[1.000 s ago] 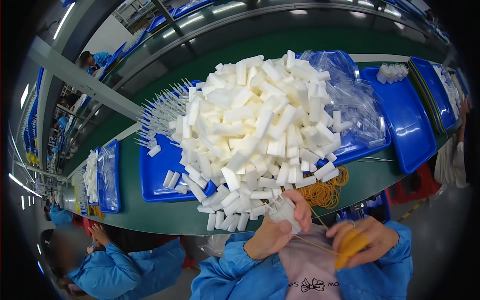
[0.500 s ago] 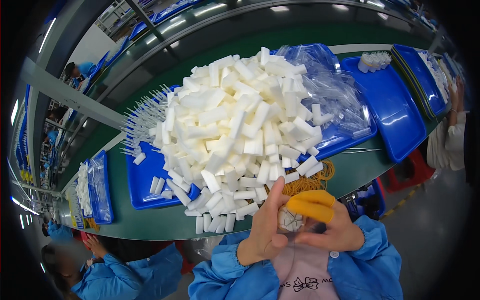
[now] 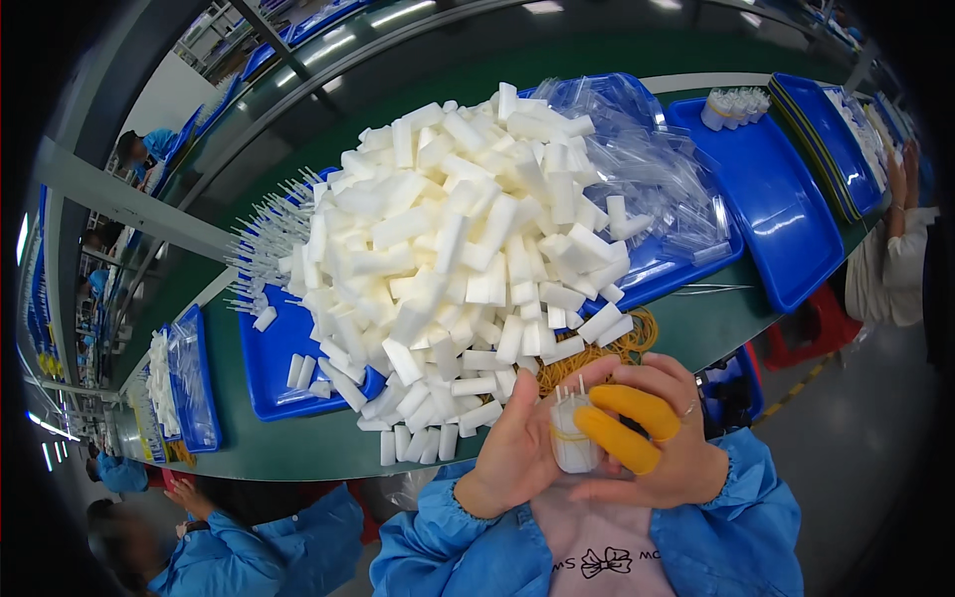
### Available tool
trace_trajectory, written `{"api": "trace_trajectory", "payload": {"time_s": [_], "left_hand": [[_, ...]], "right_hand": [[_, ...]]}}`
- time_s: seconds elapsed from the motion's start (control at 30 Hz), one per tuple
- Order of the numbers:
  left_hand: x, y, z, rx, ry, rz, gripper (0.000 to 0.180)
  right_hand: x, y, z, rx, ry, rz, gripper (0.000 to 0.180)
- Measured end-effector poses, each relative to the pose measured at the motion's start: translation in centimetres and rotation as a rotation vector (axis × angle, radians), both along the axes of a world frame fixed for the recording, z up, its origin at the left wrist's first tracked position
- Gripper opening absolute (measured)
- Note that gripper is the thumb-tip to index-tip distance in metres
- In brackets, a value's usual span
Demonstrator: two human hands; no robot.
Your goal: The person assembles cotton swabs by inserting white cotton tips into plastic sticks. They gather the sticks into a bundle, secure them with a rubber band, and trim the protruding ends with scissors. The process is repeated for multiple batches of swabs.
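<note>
Both hands are closing around a small white bundle [image 3: 574,445] held upright close to the chest, below the near edge of the green table [image 3: 298,438]. The left hand [image 3: 522,448] is cupping it from the left with fingers curled up along its side, while the right hand [image 3: 657,438] is pressing on it from the right, two yellow finger cots [image 3: 627,423] lying across its front. The bundle's long axis is running roughly vertical in the picture, with thin white tips pointing up toward the table; a thin yellow rubber band seems to be circling its middle, though that is hard to tell. Just above the hands, a loose heap of yellow rubber bands [image 3: 607,353] is lying on the table, touching the huge pile of white foam blocks [image 3: 448,249] that is spilling over a blue tray [image 3: 264,363]. Clear plastic sleeves [image 3: 657,169] are lying behind the pile to the right.
</note>
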State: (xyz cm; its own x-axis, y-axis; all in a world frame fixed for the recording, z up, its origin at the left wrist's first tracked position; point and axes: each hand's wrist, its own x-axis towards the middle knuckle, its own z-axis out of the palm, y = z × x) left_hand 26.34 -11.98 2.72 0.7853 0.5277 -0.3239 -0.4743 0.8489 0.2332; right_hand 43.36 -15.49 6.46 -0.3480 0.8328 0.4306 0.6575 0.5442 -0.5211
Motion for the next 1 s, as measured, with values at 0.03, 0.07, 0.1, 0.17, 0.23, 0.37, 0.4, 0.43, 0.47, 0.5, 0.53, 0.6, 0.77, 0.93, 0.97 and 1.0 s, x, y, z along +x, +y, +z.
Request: {"api": "trace_trajectory", "payload": {"time_s": [0.03,0.07,0.1,0.17,0.23,0.37,0.4,0.43,0.47,0.5,0.53,0.6,0.77,0.93,0.97,1.0], "left_hand": [[0.0,0.0,0.2,0.008,0.027,-0.011,0.08],[-0.1,-0.1,0.4,0.014,0.053,-0.018,0.081],[-0.1,-0.1,0.5,0.02,0.08,-0.026,0.081],[-0.2,-0.2,0.0,0.024,0.053,-0.024,0.076],[-0.4,-0.3,0.0,0.039,0.027,-0.01,0.073],[-0.8,0.0,0.8,0.076,-0.023,-0.017,0.07],[-0.9,0.0,0.9,0.084,-0.031,-0.028,0.069],[-1.2,0.1,0.7,0.122,-0.007,-0.071,0.068],[-1.5,0.3,0.3,0.164,0.017,-0.113,0.068],[-1.7,0.4,0.1,0.205,0.041,-0.155,0.068],[-1.6,0.3,0.0,0.202,0.068,-0.125,0.067],[-1.3,-0.1,-0.2,0.198,0.121,-0.059,0.067],[-1.3,-0.8,-2.1,0.321,0.274,0.004,0.068],[-1.0,-1.1,-2.5,0.213,0.128,0.024,0.064],[-0.9,-0.7,-1.7,0.127,0.014,0.0,0.061],[-0.9,-0.4,-1.3,0.041,-0.099,-0.025,0.059]], "right_hand": [[-0.2,0.0,-0.3,-0.039,-0.034,-0.003,0.059],[-0.3,0.0,-0.5,-0.056,-0.056,-0.018,0.061],[-0.3,0.1,-0.7,-0.073,-0.078,-0.032,0.062],[-0.2,0.3,-0.7,-0.101,-0.076,-0.043,0.065],[0.2,0.5,-0.5,-0.121,-0.026,-0.033,0.067],[0.3,0.7,-1.0,-0.083,0.022,-0.017,0.064],[0.6,1.0,-1.2,-0.073,0.053,0.0,0.064],[0.9,1.2,-1.3,-0.063,0.085,0.016,0.064],[1.1,1.4,-1.5,-0.078,0.123,0.024,0.064],[1.3,1.5,-1.7,-0.093,0.161,0.032,0.065],[1.5,1.6,-1.8,-0.108,0.199,0.039,0.065],[1.5,2.0,-1.6,-0.132,0.131,0.017,0.066],[1.0,1.6,-1.0,-0.11,0.038,0.0,0.067],[1.1,1.7,-1.8,-0.074,0.045,0.027,0.067],[1.1,1.7,-2.0,-0.08,0.086,0.026,0.068],[1.2,1.8,-2.3,-0.086,0.127,0.025,0.068]]}}
